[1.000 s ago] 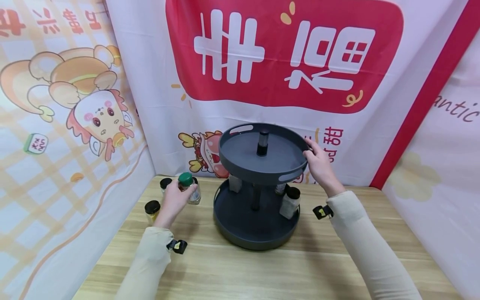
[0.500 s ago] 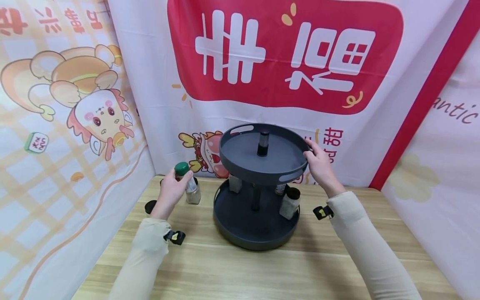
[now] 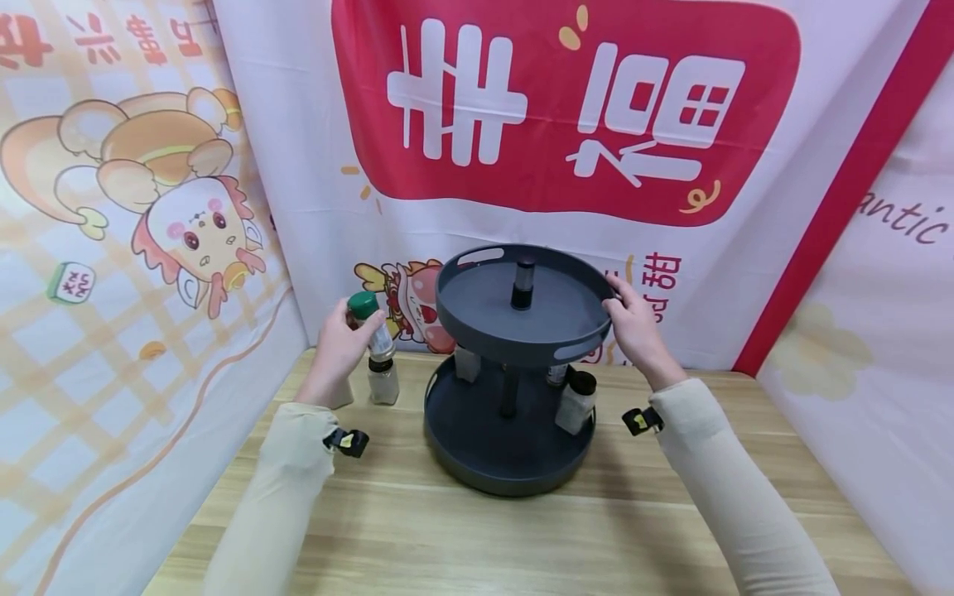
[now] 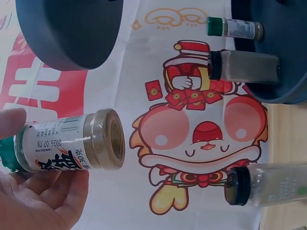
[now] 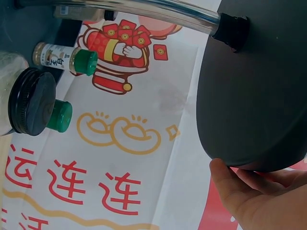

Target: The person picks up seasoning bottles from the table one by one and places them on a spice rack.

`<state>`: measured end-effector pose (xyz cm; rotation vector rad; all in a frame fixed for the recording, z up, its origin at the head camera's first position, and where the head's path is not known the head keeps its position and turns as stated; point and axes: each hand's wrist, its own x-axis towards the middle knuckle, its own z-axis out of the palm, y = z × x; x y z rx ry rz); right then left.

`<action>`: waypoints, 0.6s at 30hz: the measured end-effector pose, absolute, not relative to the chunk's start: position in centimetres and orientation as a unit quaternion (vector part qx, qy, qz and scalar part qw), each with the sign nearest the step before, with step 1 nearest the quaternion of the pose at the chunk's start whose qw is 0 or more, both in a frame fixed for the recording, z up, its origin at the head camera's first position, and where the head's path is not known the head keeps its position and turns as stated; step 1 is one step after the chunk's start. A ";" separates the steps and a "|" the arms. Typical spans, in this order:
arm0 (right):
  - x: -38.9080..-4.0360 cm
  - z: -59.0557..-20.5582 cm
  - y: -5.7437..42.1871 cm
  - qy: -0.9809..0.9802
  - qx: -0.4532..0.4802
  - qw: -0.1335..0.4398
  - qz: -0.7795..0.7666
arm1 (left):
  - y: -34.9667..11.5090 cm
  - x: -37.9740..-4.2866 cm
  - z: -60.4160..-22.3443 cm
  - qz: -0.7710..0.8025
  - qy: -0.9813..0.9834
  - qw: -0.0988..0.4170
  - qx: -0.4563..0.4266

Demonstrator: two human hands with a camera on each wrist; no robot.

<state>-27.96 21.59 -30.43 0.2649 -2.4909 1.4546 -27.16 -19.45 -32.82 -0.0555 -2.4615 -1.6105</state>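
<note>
My left hand (image 3: 337, 352) grips a green-capped spice jar (image 3: 381, 338) by its upper part, raised above the table left of the two-tier rack. In the left wrist view that jar (image 4: 60, 143) lies across the picture, its base to the right and brown contents inside. At the right, my right hand (image 3: 637, 331) holds the rim of the rack's round dark grey upper tray (image 3: 480, 302), fingers under and at its edge. On the lower tray (image 3: 477, 451) stand several jars, among them a black-lidded one (image 3: 576, 406) and a green-capped one (image 5: 55, 56).
A black-lidded jar (image 3: 383, 384) stands on the wooden table (image 3: 417, 538), just below the raised one. Another jar (image 3: 343, 396) shows partly behind my left wrist. A central post (image 3: 509, 393) joins the trays. Printed cloth (image 3: 298, 165) hangs behind and at both sides.
My left hand has lifted the green-capped jar upward, away from the other jars on the table. My right hand and the rack have stayed in place.
</note>
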 end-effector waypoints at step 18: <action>-28.2 -30.3 21.7 -0.857 0.087 0.124 0.492 | -19.3 -28.2 -29.9 -0.548 -0.831 0.090 -0.043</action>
